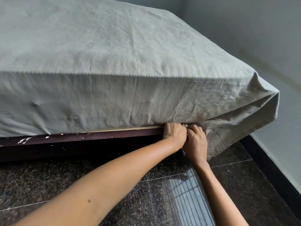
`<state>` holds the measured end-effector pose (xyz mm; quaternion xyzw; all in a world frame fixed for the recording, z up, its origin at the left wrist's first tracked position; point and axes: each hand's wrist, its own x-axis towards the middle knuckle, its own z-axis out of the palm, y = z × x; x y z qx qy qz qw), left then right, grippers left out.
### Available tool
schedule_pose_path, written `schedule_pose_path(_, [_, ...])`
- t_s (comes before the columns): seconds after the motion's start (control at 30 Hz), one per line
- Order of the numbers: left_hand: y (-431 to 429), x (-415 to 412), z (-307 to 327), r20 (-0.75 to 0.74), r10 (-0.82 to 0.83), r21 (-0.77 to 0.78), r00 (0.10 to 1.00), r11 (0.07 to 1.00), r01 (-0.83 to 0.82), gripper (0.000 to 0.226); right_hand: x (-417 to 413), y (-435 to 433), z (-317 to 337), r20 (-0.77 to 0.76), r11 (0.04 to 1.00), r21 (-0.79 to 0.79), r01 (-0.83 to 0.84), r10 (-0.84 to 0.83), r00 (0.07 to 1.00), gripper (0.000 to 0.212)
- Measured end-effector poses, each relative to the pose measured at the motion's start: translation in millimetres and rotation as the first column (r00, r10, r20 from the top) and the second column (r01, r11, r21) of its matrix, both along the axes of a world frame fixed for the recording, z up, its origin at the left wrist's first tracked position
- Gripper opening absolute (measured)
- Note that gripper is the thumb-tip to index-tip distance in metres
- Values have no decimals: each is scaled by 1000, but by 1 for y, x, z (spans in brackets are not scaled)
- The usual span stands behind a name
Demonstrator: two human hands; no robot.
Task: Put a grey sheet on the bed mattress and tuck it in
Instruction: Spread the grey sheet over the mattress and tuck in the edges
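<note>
A grey sheet (114, 62) covers the top and near side of the mattress. Along the near side its lower edge disappears under the mattress, above the dark wooden bed frame (81, 137). At the right corner a loose flap of sheet (241, 121) hangs down toward the floor. My left hand (174, 132) and my right hand (196, 141) are side by side at the mattress's bottom edge near that corner. Their fingers are curled into the sheet fabric where it meets the frame, with the fingertips hidden under the mattress.
A grey wall (260, 38) runs close along the bed's right side, leaving a narrow strip of floor. Dark speckled floor tiles (65, 176) lie in front of the frame, with a black skirting (268, 168) at the wall's base.
</note>
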<state>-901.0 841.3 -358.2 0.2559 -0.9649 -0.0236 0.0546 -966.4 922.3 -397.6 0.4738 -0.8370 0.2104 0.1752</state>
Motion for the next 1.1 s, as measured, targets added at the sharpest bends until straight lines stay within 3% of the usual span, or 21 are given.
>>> schedule_pose_path(0.17, [10,-9,-8,-16,74,-30,997,997,-74,29,-19,-4,9,-35,957,279,79,-72,997,14])
schedule_pose_path(0.37, [0,5,-24,-83,7,10,997,1000,-6,39,-26,-32,21,11,764,606,220,-284,959,35])
schedule_pose_path(0.47, [1,9,-27,-90,-16,21,996,1000,18,46,-33,-43,21,54,667,720,193,-331,942,42])
schedule_pose_path(0.57, [1,8,-29,-129,-4,60,992,998,12,47,-53,-45,27,85,628,769,119,-285,955,48])
schedule_pose_path(0.63, [2,8,-29,-142,-12,95,990,995,26,49,-70,-36,33,171,615,788,26,-259,951,63])
schedule_pose_path(0.73, [-3,15,-30,-171,-48,134,984,988,72,55,-76,-30,36,211,653,757,-28,-203,956,78])
schedule_pose_path(0.87, [-19,25,-32,-210,-153,280,966,937,210,59,-73,-14,27,179,737,672,-72,-67,982,72])
schedule_pose_path(0.93, [-27,25,-34,-338,-159,372,928,883,287,55,-73,0,27,207,829,547,-122,7,978,68])
schedule_pose_path(1.0, [-27,24,-38,-437,-172,368,883,861,350,55,-70,13,26,236,928,349,-127,44,971,66])
schedule_pose_path(1.1, [-22,15,-42,-469,-183,369,864,848,380,52,-63,25,19,177,997,79,-2,-12,984,52])
